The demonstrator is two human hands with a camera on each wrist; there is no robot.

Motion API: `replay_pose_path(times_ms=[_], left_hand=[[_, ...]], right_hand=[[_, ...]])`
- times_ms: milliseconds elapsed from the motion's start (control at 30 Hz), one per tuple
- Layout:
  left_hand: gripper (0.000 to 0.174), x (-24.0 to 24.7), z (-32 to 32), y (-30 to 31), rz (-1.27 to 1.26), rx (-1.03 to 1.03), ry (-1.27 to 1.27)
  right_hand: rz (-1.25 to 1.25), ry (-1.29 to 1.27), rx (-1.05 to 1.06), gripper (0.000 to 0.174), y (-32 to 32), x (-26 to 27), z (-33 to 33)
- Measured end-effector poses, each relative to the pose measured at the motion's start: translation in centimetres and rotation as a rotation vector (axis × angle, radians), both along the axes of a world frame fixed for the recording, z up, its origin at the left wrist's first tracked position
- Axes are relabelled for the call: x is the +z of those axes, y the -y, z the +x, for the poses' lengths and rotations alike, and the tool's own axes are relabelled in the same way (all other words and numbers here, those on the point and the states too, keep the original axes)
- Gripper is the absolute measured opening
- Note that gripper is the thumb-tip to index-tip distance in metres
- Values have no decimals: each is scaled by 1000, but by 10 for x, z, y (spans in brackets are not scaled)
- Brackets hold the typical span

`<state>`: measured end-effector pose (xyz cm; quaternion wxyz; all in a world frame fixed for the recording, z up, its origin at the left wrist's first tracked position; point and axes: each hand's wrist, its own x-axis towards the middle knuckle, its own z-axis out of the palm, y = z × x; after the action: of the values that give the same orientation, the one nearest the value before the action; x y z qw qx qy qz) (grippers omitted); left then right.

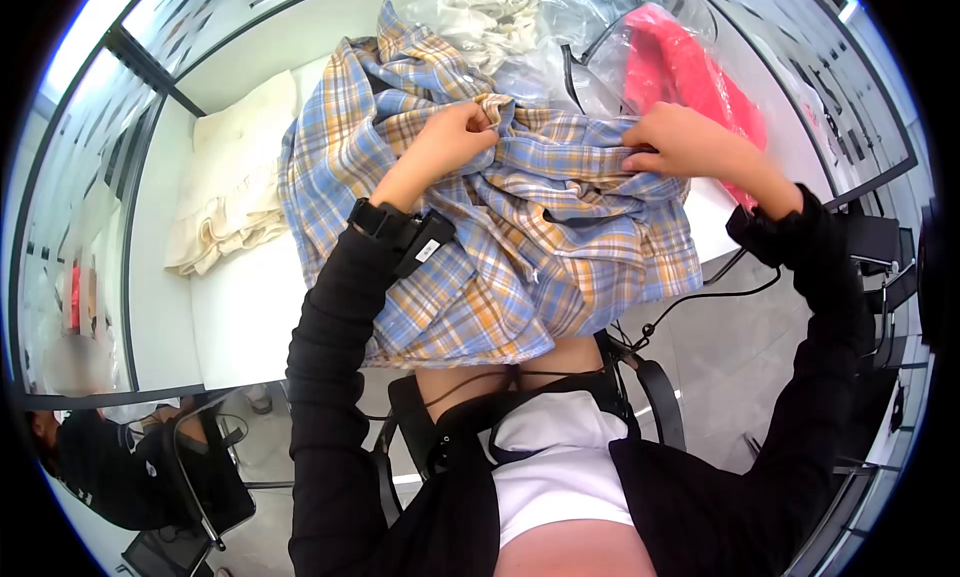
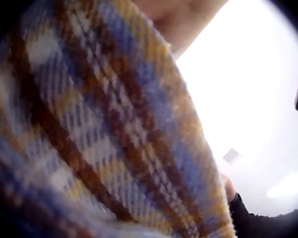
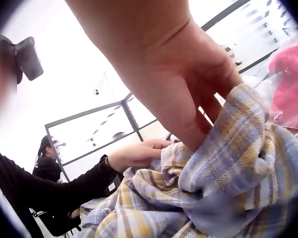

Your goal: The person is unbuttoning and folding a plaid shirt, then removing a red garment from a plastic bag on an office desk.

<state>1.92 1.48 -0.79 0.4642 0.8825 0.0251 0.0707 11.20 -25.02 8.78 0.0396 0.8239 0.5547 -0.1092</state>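
Observation:
A blue, yellow and white plaid cloth garment [image 1: 560, 237] lies bunched over the table and hangs past its front edge. My left hand [image 1: 445, 147] pinches its upper band near the middle, thumb against the fingers. Farther right, my right hand [image 1: 690, 142] grips the same band at its right end. The cloth [image 2: 104, 124] fills much of the left wrist view, hiding the left fingertips. In the right wrist view the right hand [image 3: 174, 74] has its fingers partly behind a raised fold [image 3: 233, 134], and the left hand [image 3: 136, 154] holds cloth beyond.
A folded cream cloth [image 1: 235, 177] lies on the white table [image 1: 235, 322] at the left. Behind the garment are a pale cloth in clear plastic [image 1: 490, 22] and a bagged pink-red item [image 1: 680, 72]. A black cable [image 1: 700, 295] hangs at the right; another person [image 1: 110, 467] sits lower left.

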Motion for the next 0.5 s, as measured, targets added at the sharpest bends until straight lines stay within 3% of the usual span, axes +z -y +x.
replay_pose_path(times_ms=[100, 133, 233, 333, 433, 500], left_hand=[[21, 21, -5, 4, -5, -7, 46], [20, 34, -10, 7, 8, -14, 41], [21, 62, -24, 9, -25, 28, 125], [17, 80, -38, 12, 140, 91, 176], [17, 95, -51, 15, 264, 217, 253], [19, 100, -53, 14, 328, 330, 337]], right_hand=[[165, 0, 295, 18, 4, 3, -9], [368, -170, 475, 18, -2, -6, -7], [153, -563, 322, 22, -16, 0, -25], [-98, -601, 265, 27, -36, -7, -38], [100, -473, 462, 27, -54, -33, -27], [367, -348, 211, 21, -63, -44, 0]])
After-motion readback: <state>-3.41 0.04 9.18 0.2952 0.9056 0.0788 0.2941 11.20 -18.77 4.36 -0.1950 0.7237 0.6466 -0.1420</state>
